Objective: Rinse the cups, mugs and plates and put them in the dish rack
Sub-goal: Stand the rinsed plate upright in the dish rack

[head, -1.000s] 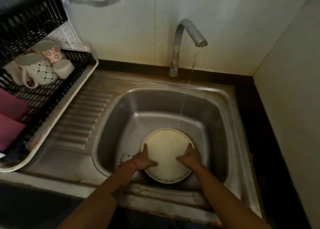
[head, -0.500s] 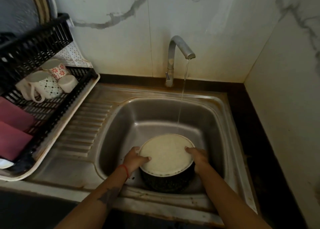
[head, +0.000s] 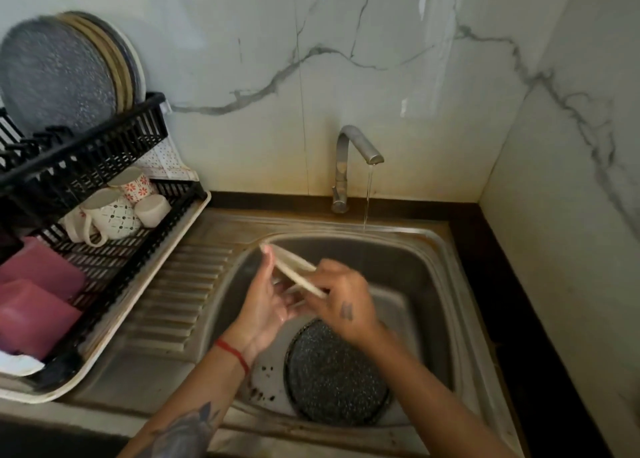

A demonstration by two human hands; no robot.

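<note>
Both hands (head: pixel 304 302) holding cream plate (head: pixel 294 269), no writing legible

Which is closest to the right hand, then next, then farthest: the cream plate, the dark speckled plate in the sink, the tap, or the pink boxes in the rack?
From the right hand, in the head view:
1. Cream plate: held by it, tilted on edge.
2. Dark speckled plate: just below, in the sink.
3. Tap: behind, at the wall.
4. Pink boxes: far left, in the rack.
</note>
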